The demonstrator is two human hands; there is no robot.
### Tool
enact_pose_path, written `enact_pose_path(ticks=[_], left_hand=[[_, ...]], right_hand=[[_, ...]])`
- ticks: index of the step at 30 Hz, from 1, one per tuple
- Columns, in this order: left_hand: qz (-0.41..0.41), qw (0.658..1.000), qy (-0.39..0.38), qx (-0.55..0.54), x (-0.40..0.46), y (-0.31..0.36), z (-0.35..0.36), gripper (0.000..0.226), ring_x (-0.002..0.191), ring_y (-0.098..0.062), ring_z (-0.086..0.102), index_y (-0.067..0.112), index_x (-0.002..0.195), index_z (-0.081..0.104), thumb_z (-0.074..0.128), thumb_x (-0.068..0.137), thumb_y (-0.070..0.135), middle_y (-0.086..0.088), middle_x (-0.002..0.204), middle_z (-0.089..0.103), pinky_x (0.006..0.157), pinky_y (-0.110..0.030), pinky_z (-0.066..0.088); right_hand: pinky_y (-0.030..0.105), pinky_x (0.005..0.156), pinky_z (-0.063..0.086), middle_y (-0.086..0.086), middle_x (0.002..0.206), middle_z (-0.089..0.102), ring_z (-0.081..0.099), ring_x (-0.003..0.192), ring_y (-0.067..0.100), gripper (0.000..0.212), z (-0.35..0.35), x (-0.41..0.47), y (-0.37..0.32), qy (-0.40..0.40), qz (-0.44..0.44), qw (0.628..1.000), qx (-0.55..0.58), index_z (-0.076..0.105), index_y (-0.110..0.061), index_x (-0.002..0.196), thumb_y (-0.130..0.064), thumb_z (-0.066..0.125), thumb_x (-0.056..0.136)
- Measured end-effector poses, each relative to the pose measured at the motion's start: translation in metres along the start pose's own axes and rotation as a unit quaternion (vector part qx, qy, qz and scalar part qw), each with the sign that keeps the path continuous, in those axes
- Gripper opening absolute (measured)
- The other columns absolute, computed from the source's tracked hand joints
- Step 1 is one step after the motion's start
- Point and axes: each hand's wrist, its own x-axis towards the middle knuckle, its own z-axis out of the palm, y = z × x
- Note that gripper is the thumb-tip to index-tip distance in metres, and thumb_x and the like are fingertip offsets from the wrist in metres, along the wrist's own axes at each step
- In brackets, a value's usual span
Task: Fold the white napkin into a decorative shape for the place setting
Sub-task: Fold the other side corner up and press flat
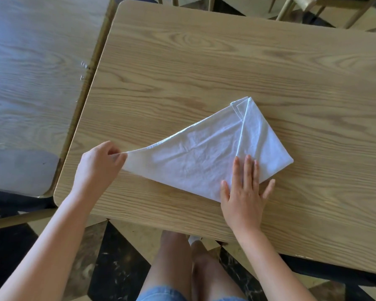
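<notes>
One white napkin (206, 155) lies on the bench (204, 68). Two hands work it, left (98, 164) and right (244, 192). A second bench (35, 68) stands alongside. Behind, perhaps two chairs (326, 7), mostly out of view.

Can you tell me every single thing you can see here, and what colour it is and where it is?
napkin: one, white, partly folded with the right flap already turned up to the far point, lying on the near middle of the table
table: one, light wood grain, fills most of the view
second table: one, same light wood, pushed up close on the left
chairs: light wooden legs, far edge of the view past the table; number unclear
floor: dark and pale tiles, below the near table edge
left hand: one, pinching the napkin's left corner
right hand: one, flat with fingers spread, pressing the napkin's near corner
legs: two, bare below denim shorts, under the near table edge
</notes>
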Motion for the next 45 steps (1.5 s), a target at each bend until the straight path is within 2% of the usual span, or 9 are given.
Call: enact_pose_path(ticks=[8, 11, 17, 21, 24, 29, 34, 39, 45], left_hand=[[0.014, 0.951, -0.109, -0.289, -0.042, 0.100, -0.007, 0.007, 0.060, -0.015, 0.067, 0.017, 0.069, 0.065, 0.069, 0.073, 0.021, 0.005, 0.060, 0.069, 0.067, -0.036, 0.054], [0.013, 0.922, -0.139, -0.362, -0.048, 0.127, 0.002, 0.013, 0.061, -0.007, 0.067, 0.009, 0.071, 0.067, 0.063, 0.084, 0.009, 0.007, 0.061, 0.070, 0.066, -0.021, 0.053], [-0.009, 0.846, -0.215, -0.488, -0.038, 0.143, 0.013, 0.051, 0.081, -0.017, 0.070, 0.024, 0.067, 0.075, 0.034, 0.096, 0.036, -0.004, 0.078, 0.074, 0.078, -0.026, 0.053], [0.022, 0.832, -0.232, -0.503, -0.028, 0.144, 0.023, 0.054, 0.091, -0.020, 0.069, 0.012, 0.091, 0.072, 0.033, 0.086, 0.048, -0.008, 0.092, 0.074, 0.080, -0.026, 0.052], [0.069, 0.868, -0.151, -0.467, -0.021, 0.143, 0.033, 0.047, 0.089, -0.019, 0.068, 0.011, 0.091, 0.070, 0.039, 0.087, 0.046, -0.005, 0.091, 0.073, 0.078, -0.028, 0.052], [0.232, 0.951, -0.005, -0.206, -0.002, 0.141, 0.060, 0.040, 0.098, -0.013, 0.061, 0.013, 0.104, 0.066, 0.035, 0.091, 0.034, 0.004, 0.103, 0.068, 0.081, -0.013, 0.041], [0.397, 0.917, 0.012, -0.022, 0.015, 0.138, 0.101, 0.046, 0.134, -0.021, 0.038, 0.006, 0.134, 0.049, 0.037, 0.094, 0.024, -0.009, 0.140, 0.049, 0.108, -0.040, 0.032], [0.425, 0.903, -0.015, 0.068, 0.019, 0.142, 0.127, 0.053, 0.142, -0.019, 0.021, 0.010, 0.144, 0.034, 0.036, 0.095, 0.030, -0.005, 0.152, 0.030, 0.112, -0.050, 0.020], [0.381, 0.919, -0.002, 0.106, 0.024, 0.139, 0.148, 0.055, 0.141, -0.020, 0.025, 0.012, 0.143, 0.035, 0.038, 0.093, 0.034, -0.004, 0.152, 0.031, 0.112, -0.048, 0.019]], right_hand=[[0.034, 0.100, 0.028, -0.003, 0.110, 0.060, 0.052, 0.106, 0.012, 0.052, -0.073, 0.022, -0.061, 0.008, -0.200, 0.933, 0.300, 0.051, -0.018, 0.127, -0.048, 0.053, 0.084], [0.026, 0.093, 0.031, -0.006, 0.095, 0.065, 0.056, 0.092, 0.009, 0.039, -0.077, 0.030, -0.062, 0.037, -0.189, 0.924, 0.332, 0.061, -0.018, 0.115, -0.041, 0.055, 0.084], [0.027, 0.089, 0.038, -0.008, 0.094, 0.067, 0.059, 0.087, 0.007, 0.037, -0.076, 0.047, -0.045, 0.076, -0.153, 0.929, 0.327, 0.062, -0.013, 0.117, -0.032, 0.051, 0.087], [0.014, 0.078, 0.043, -0.007, 0.097, 0.065, 0.057, 0.087, 0.003, 0.024, -0.085, 0.069, -0.035, 0.030, -0.085, 0.899, 0.429, 0.068, -0.010, 0.104, -0.020, 0.049, 0.094], [0.011, 0.062, 0.036, -0.003, 0.083, 0.067, 0.050, 0.065, -0.001, 0.016, -0.086, 0.106, -0.018, -0.017, -0.002, 0.887, 0.461, 0.066, -0.005, 0.090, -0.012, 0.052, 0.091], [0.026, 0.067, 0.042, -0.001, 0.071, 0.061, 0.051, 0.063, 0.013, 0.010, -0.080, 0.162, 0.001, -0.027, 0.015, 0.924, 0.381, 0.064, -0.014, 0.092, -0.012, 0.063, 0.082], [0.032, 0.082, 0.030, -0.013, 0.067, 0.057, 0.055, 0.070, 0.014, 0.008, -0.066, 0.190, 0.008, -0.020, -0.019, 0.972, 0.231, 0.065, -0.021, 0.089, -0.020, 0.060, 0.083], [0.034, 0.085, 0.026, -0.006, 0.078, 0.065, 0.058, 0.091, 0.023, 0.020, -0.058, 0.203, 0.011, 0.029, -0.075, 0.988, 0.129, 0.065, -0.023, 0.096, -0.018, 0.064, 0.077], [0.045, 0.097, 0.033, 0.009, 0.133, 0.055, 0.047, 0.125, 0.027, 0.045, -0.035, 0.196, 0.018, 0.088, -0.259, 0.962, 0.001, 0.053, -0.016, 0.128, -0.022, 0.047, 0.084]])
